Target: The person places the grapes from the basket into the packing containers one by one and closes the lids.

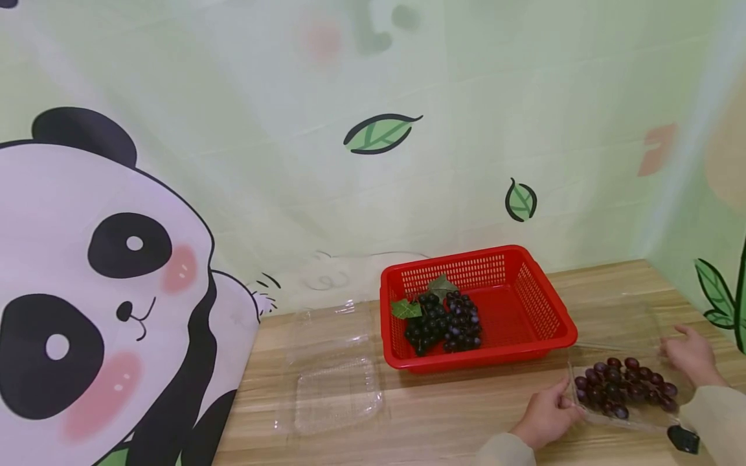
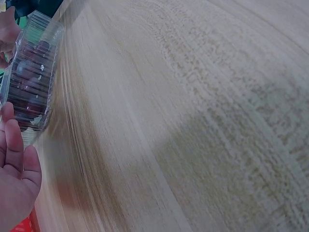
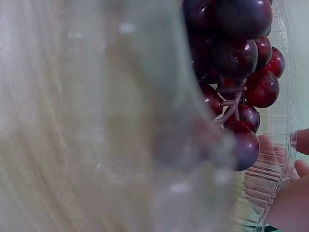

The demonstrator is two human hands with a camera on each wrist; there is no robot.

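Observation:
A clear plastic clamshell box [image 1: 588, 417] at the right of the table holds a bunch of dark red grapes [image 1: 623, 388]. Its see-through lid [image 1: 618, 323] lies back behind it. My left hand [image 1: 548, 414] holds the box's left end, thumb up by the rim; in the left wrist view its lower fingers [image 2: 14, 145] reach to that end. At the other end, my right hand [image 1: 690, 353] grips the edge. The right wrist view shows its thumb [image 3: 301, 141] at the rim and fingertips through the plastic, with a blurred plastic wall covering part of the grapes.
A red plastic basket [image 1: 478, 357] stands at the back, with black grape bunches [image 1: 443, 321] and green leaves [image 1: 406, 309] in its left half. Further left, another clear clamshell box [image 1: 335, 395] lies open on the wooden table [image 1: 443, 414]. A panda-print cloth [image 1: 280, 194] hangs behind.

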